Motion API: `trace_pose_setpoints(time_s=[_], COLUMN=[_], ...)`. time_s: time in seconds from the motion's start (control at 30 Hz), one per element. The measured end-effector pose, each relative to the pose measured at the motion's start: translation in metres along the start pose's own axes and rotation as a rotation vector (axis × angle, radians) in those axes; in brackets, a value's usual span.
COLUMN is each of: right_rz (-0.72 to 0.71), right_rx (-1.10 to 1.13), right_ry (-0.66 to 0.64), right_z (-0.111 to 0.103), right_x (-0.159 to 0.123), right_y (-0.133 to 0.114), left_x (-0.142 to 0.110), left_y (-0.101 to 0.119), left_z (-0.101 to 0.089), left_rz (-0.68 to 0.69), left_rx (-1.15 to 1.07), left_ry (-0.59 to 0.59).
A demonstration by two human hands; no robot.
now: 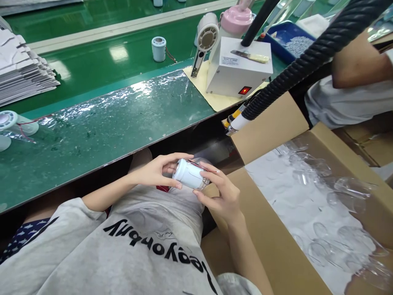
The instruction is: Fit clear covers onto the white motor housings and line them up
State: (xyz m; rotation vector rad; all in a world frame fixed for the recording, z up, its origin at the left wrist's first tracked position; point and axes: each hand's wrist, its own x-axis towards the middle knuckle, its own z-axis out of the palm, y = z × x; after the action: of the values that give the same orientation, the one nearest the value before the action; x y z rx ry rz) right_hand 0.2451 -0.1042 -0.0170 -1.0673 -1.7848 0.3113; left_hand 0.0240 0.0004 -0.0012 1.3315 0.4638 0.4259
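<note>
Just beside the cardboard box (pixel 264 225), your left hand (pixel 155 169) and right hand (pixel 225 197) grip the blue cylinder (pixel 189 175) by its ends, so sliding fingers could snag its red wires (pixel 196 164).

We lose part of the light-blue cylinder (pixel 188 175) behind the fingers of the right hand (pixel 225 194), and it hides some fingertips of the left hand (pixel 155 170). Print on the white box (pixel 221 78) is too small to read, as are the bits (pixel 296 44) to make out. The left edge crops the white stack (pixel 24 67); the right edge cuts off a co-worker (pixel 346 102); the top edge cuts the black hose (pixel 325 45). Overlapping clear pieces (pixel 353 188) may be cups; we cannot be sure.
</note>
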Motion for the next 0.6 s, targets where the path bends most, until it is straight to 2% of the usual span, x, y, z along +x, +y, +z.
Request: trace_pose_setpoints(time_s=[0.13, 0.6], right_rz=[0.076, 0.51], right_rx=[0.097, 0.436], right_ry=[-0.007, -0.069], right_z=[0.002, -0.001], right_x=[-0.003, -0.004], right_y=[-0.001, -0.015], left_x=[-0.001, -0.011], left_y=[-0.002, 0.003], left_z=[-0.001, -0.006], left_rz=[0.058, 0.236], left_rx=[0.042, 0.271], left_ry=[-0.014, -0.09])
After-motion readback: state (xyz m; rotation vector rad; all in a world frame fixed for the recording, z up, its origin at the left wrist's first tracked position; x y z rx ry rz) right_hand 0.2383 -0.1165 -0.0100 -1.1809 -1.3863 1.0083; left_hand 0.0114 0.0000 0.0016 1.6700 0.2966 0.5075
